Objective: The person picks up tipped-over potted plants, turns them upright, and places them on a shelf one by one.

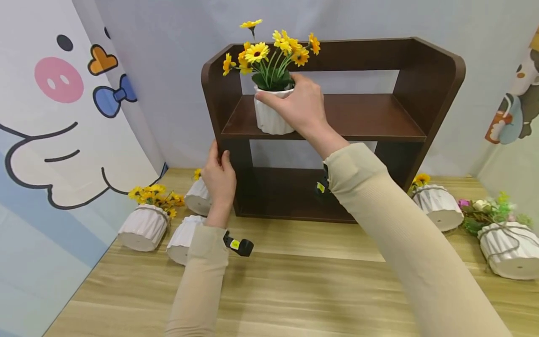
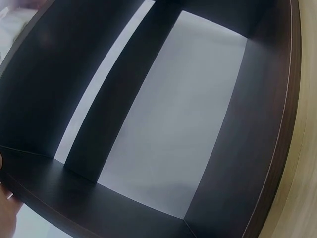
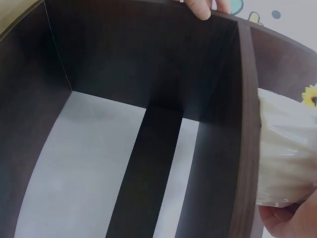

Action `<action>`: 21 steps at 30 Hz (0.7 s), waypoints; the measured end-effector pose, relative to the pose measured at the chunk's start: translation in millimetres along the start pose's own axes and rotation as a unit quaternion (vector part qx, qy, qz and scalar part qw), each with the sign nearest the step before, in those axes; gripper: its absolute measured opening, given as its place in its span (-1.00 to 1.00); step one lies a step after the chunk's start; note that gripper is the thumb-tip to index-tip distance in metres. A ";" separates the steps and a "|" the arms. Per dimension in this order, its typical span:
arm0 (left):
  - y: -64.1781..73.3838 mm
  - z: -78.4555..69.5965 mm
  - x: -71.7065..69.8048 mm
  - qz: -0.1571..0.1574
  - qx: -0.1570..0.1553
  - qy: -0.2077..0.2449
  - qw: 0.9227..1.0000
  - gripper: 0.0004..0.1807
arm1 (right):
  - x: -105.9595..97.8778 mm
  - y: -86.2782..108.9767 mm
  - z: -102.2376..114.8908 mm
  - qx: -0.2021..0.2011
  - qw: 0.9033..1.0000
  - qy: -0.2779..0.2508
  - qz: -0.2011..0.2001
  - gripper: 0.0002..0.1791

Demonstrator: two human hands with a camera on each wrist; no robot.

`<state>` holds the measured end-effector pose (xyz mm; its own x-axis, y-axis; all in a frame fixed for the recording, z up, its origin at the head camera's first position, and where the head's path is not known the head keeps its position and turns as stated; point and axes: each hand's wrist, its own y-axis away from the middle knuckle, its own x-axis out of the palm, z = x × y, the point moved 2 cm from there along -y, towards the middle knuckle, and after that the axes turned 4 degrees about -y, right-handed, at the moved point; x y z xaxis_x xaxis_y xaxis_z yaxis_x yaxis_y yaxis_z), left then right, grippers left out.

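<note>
My right hand (image 1: 301, 105) grips a white ribbed flowerpot (image 1: 269, 114) by its upper part, thumb at the front of the rim. Yellow artificial daisies (image 1: 273, 54) with green leaves rise out of it. The pot stands upright at the left of the upper shelf (image 1: 358, 112) of a dark brown two-tier rack (image 1: 438, 89), its base at the shelf's front edge. My left hand (image 1: 220, 180) holds the rack's left side panel below that shelf. In the right wrist view the pot (image 3: 287, 148) shows beside the shelf board, with left fingertips (image 3: 200, 9) over the panel's edge.
Several white pots with yellow flowers lie tipped over left of the rack, one pot (image 1: 145, 227) farthest out. To the right lie another yellow-flowered pot (image 1: 438, 206) and a twine-tied pot (image 1: 509, 250) with mixed flowers. Everything rests on a wood-grain table (image 1: 294, 290) before a grey curtain (image 1: 168, 70).
</note>
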<state>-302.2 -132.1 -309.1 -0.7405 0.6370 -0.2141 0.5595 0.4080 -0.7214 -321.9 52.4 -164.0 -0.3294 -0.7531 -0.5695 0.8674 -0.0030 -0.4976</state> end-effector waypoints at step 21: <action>-0.8 0.9 -2.2 0.008 -0.009 0.011 1.000 -0.62 | 33.5 -19.0 10.6 0.038 0.999 0.006 0.000 0.08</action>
<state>-301.4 -134.4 -308.6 -0.7226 0.6583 -0.2108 0.5786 0.4091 -0.7056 -345.5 20.3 -166.7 -0.3327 -0.7456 -0.5774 0.8931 -0.0526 -0.4467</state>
